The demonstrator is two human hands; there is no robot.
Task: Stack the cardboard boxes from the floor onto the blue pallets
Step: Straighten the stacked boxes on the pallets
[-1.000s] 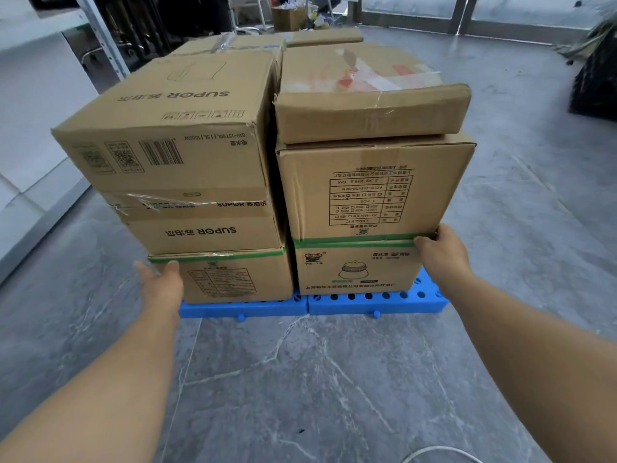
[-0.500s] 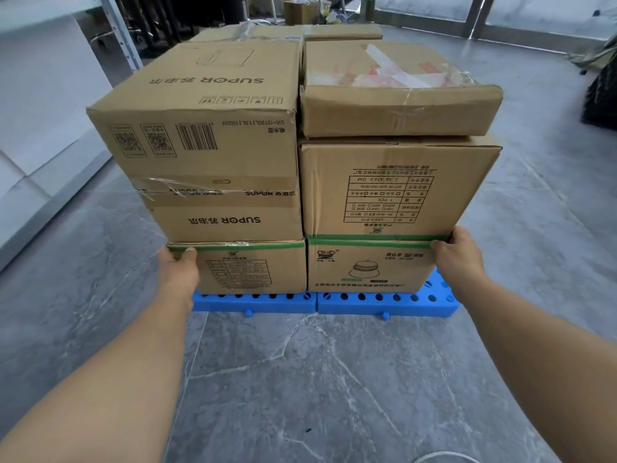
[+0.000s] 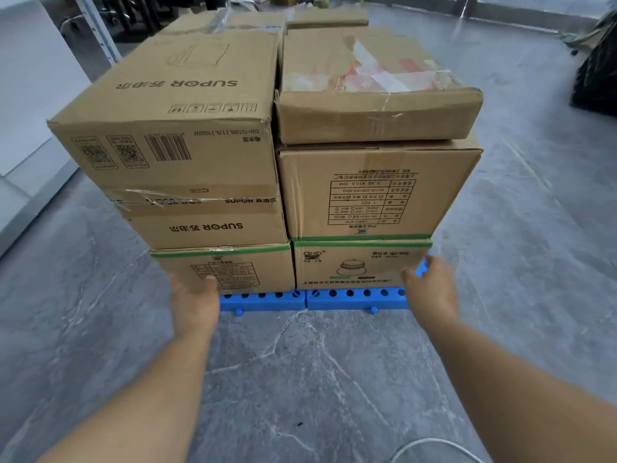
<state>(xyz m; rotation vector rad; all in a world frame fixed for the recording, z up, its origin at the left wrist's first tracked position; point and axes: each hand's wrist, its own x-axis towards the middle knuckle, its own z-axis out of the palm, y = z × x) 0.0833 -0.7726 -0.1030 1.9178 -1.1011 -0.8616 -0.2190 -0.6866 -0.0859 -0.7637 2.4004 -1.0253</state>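
Centre frame, brown cardboard boxes (image 3: 213,128) sit stacked on blue perforated plastic pallets (image 3: 354,297). Left hand (image 3: 193,295) and right hand (image 3: 430,285), fingers spread, press the bottom boxes' outer corners; stiff, probably heavy, best held low.

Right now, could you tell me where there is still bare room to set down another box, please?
The blue pallets are full along the front: both stacks reach the edge, with only a slim gap between them. Free spots are the flat tops of the SUPOR box and the taped box, or the grey floor in front. The hands, left and right, crowd the bottom boxes.
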